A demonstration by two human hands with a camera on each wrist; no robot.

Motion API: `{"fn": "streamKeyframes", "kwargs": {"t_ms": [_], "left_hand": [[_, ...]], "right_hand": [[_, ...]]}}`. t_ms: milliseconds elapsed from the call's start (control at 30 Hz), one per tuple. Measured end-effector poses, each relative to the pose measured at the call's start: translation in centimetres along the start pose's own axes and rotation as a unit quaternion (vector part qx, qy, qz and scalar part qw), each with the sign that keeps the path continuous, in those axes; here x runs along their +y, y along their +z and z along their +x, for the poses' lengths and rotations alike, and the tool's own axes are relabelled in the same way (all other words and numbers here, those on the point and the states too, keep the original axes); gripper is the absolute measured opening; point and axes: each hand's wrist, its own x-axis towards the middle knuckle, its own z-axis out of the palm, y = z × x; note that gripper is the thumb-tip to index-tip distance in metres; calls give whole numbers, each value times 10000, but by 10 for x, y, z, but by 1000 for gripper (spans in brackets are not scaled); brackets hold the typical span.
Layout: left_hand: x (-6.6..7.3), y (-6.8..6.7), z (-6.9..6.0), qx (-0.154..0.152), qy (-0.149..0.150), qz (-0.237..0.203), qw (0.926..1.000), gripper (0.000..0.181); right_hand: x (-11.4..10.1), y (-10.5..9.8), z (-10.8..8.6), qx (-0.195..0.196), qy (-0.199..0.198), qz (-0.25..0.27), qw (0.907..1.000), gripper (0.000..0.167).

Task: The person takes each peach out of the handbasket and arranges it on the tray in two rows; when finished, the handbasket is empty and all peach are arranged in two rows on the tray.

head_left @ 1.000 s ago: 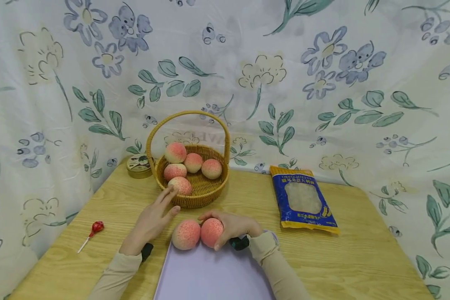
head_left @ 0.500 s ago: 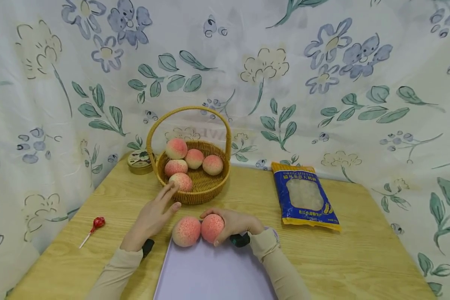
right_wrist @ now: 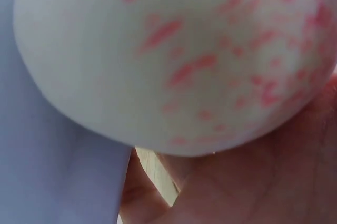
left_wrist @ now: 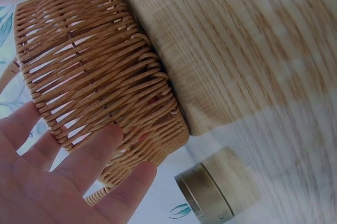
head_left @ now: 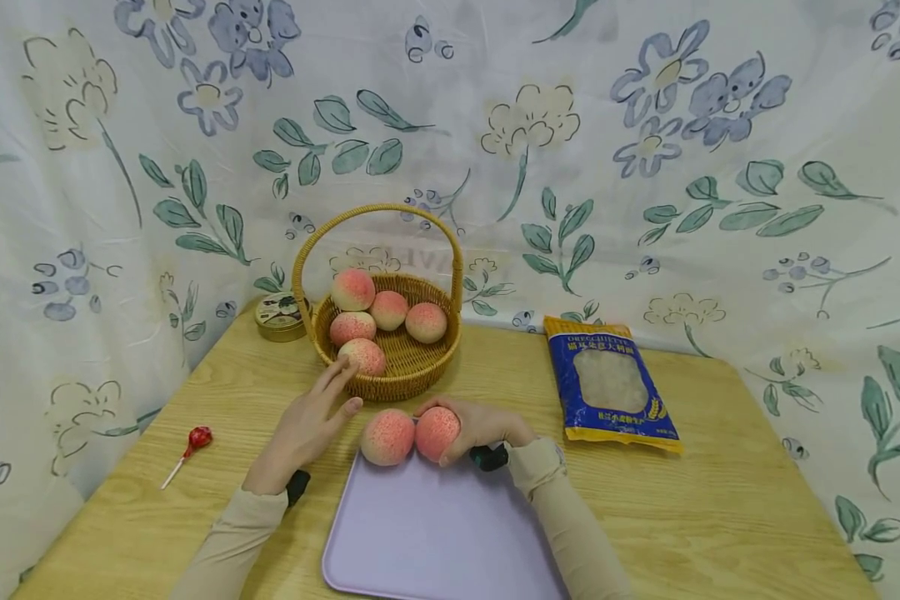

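Note:
My left hand (head_left: 300, 437) reaches to the front rim of the wicker basket (head_left: 405, 387), its relaxed fingers spread at the rim beside the nearest peach (head_left: 363, 357). In the left wrist view the fingers (left_wrist: 100, 150) lie against the woven side (left_wrist: 89, 71). Several peaches lie inside the basket. At the far edge of the lilac tray (head_left: 435, 533), my right hand (head_left: 487, 425) grips a peach (head_left: 437, 433) with thumb and fingers round it. A second peach (head_left: 387, 437) sits just left of it. The right wrist view shows a peach (right_wrist: 174, 60) close up against the palm.
A blue and yellow pasta bag (head_left: 611, 383) lies at the back right. Behind the basket's left side stands a round tin (head_left: 281, 317), also seen in the left wrist view. A red lollipop (head_left: 199, 437) lies on the left of the wooden table (head_left: 690, 525).
The tray, its two peaches and my right hand have shifted slightly away from me and to the right; the tray's near edge now shows. My left hand stays at the basket.

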Motion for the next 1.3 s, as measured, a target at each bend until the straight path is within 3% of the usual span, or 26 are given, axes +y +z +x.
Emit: {"fn": "streamKeyframes", "kwargs": {"t_ms": [300, 700, 833, 1033, 1300], "left_hand": [[1, 0, 1, -2, -4, 19, 10000, 60], [1, -2, 1, 17, 8, -12, 10000, 61], [1, -2, 0, -13, 8, -45, 10000, 61], [0, -3, -1, -21, -31, -8, 10000, 61], [0, -1, -1, 27, -6, -67, 10000, 59]], "right_hand": [[2, -12, 10, -170, -175, -219, 9995, 72], [-2, -23, 10, -169, 205, -89, 9996, 78], [-12, -31, 6, -97, 20, -111, 9999, 79], [-34, -50, 6, 46, -426, 265, 9987, 65], [-56, -71, 21, 443, -573, 402, 9966, 62]]}}
